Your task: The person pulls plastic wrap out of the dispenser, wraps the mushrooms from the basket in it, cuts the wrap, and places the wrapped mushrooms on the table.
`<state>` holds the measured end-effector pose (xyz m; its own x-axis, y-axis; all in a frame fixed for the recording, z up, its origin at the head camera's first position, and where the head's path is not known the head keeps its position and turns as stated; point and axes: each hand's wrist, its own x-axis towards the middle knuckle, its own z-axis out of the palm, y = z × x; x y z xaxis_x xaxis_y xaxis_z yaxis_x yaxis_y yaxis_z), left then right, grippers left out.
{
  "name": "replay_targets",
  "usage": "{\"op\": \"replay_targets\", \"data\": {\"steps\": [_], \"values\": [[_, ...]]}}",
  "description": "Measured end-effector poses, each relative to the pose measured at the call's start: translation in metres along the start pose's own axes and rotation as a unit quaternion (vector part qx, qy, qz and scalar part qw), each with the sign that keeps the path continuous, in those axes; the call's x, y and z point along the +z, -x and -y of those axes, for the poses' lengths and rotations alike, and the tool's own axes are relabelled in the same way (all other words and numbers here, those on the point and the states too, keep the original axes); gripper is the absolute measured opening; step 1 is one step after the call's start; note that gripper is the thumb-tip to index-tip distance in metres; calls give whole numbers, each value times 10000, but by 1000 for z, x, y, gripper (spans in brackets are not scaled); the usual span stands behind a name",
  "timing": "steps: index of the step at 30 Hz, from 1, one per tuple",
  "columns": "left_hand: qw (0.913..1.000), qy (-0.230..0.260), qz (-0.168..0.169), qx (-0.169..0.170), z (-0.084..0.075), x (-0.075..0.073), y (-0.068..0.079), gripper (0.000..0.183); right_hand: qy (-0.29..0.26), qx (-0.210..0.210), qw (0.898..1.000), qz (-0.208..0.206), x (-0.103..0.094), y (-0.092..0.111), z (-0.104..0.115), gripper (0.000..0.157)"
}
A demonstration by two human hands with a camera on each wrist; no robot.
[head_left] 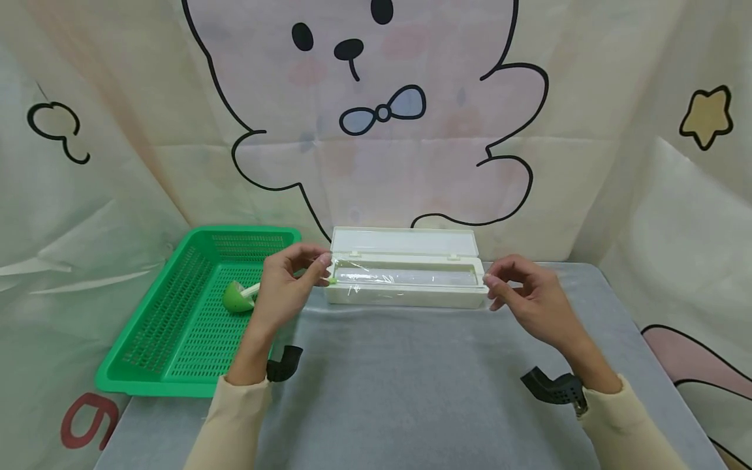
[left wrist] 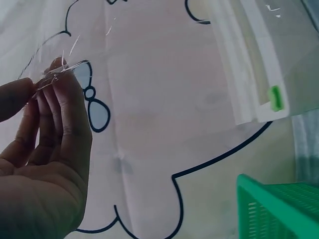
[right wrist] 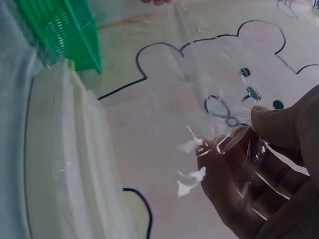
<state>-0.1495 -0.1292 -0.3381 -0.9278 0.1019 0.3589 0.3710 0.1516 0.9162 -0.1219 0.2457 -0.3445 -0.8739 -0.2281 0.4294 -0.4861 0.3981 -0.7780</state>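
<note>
A white cling film dispenser box (head_left: 405, 299) sits at the back of the table, its lid (head_left: 405, 241) raised. Clear cling film (head_left: 358, 277) stretches across the front of it, between my hands. At the box's left end my left hand (head_left: 288, 281) pinches one edge of the film between thumb and fingers. My right hand (head_left: 531, 300) pinches the film at the right end; in the right wrist view the film (right wrist: 234, 142) bunches and shines between thumb and fingers. A small green slider (left wrist: 275, 98) shows at the box's left end in the left wrist view.
To the left stands a green plastic basket (head_left: 200, 382) holding a green and white mushroom-shaped object (head_left: 237, 297). Grey cloth (head_left: 405, 391) covers the table. Behind hangs a printed curtain (head_left: 382, 176) with a cartoon animal.
</note>
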Motion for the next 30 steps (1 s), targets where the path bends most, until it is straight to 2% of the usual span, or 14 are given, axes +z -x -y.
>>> {"op": "replay_targets", "data": {"steps": [5, 10, 14, 18, 21, 27, 30], "values": [[9982, -102, 292, -513, 17, 4, 6, 15, -116, 380, 9988, 285, 9, 8, -18, 4], [9935, -96, 626, -944, 36, 8, 13, 16, -203, 651, 9965, 493, 18, 18, -37, 3], [9848, -192, 1126, -1308, 49, 8, 18, 17, -151, 773, 9939, 766, 25, 27, -49, 4], [9678, -273, 1928, -1595, 58, 6, 23, 14, 155, 806, 9897, 1172, 27, 37, -60, 4], [9526, -340, 2577, -1579, 63, 3, 28, 10, 278, 791, 9845, 1538, 26, 45, -66, 3], [9153, -453, 3734, -1443, 74, 1, 36, 9, 49, 404, 9696, 2412, 25, 59, -75, 13], [8977, -594, 4108, -1478, 80, 1, 38, 9, -206, 269, 9577, 2859, 24, 63, -78, 14]]}}
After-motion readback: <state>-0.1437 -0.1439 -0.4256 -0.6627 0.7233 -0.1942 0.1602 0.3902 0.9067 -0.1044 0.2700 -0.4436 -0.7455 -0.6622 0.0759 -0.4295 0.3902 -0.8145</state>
